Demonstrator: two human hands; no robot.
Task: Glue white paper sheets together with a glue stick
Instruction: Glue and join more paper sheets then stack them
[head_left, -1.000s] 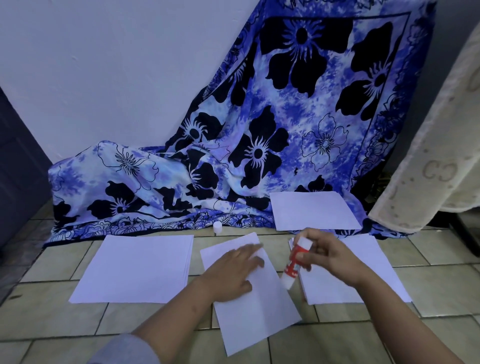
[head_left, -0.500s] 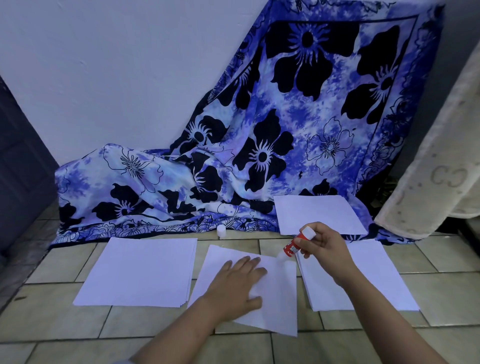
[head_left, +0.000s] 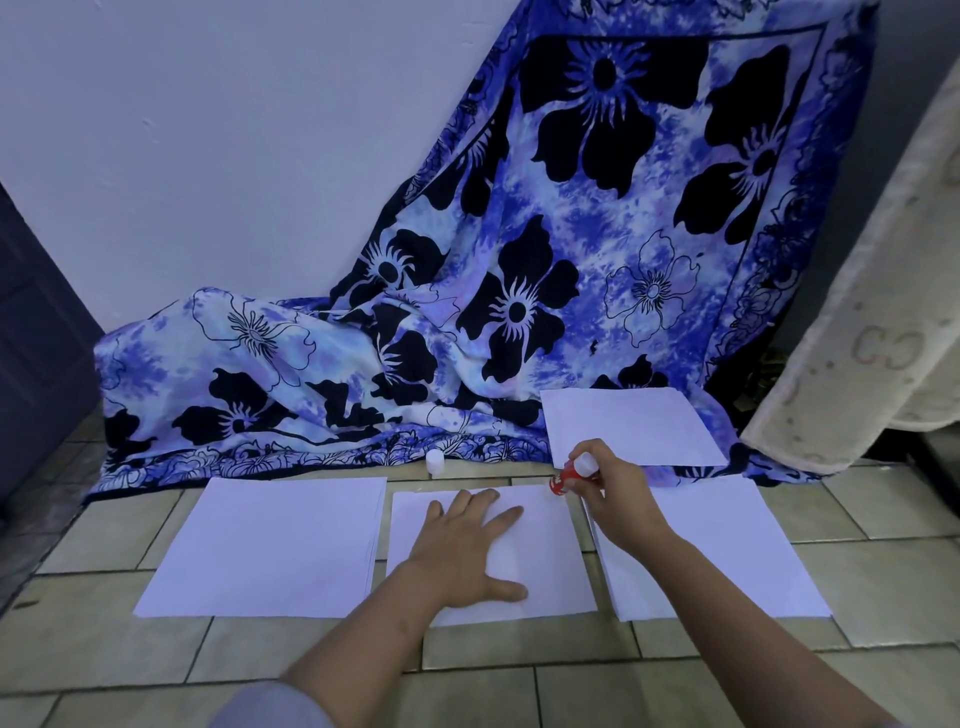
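The glue stick, red-bodied with its white end uppermost, is held tilted in the right hand, whose fingers curl closed round its upper part. Its lower tip sits just left of the grip, at the far right corner of the middle sheet; contact with the paper cannot be confirmed. The left hand lies flat with its fingers spread, pressing that sheet, left of the grip and nearer the person. One paper stack lies beneath the gripping wrist, and another stack lies well to the left. A single sheet rests just beyond the grip on the patterned cloth. A small white cap stands left of the grip on the tiled floor. Risk assessment: starting at the very corner, the tip may run off onto the tiles or lift and crease the unpinned corner. It may also smear the adjacent stack.
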